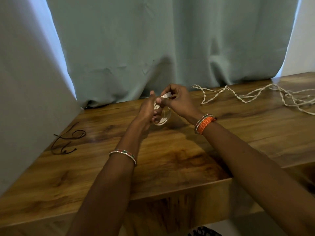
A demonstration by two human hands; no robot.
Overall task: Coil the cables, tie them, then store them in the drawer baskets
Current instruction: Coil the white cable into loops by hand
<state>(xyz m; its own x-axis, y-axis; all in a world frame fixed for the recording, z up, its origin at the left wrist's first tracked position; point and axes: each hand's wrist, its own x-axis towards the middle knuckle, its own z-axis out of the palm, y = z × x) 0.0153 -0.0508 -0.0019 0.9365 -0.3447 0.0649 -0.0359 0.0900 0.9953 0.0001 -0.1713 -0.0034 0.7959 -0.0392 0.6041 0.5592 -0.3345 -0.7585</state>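
Both hands are up over the desk [170, 159], working one white cable coil [162, 117]. Left hand [148, 109] grips the loops, right hand [175, 99] pinches its plug end, so I'd say it's coiled but not tied. A twisted white cable [247, 96] and a black cord [68, 142] lie loose. No drawer baskets visible.

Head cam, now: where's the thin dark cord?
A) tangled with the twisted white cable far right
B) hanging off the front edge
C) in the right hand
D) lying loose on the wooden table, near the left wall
D: the thin dark cord lies loose on the wooden table near its left side, clear of both hands, which hold a small white cable coil mid-table.
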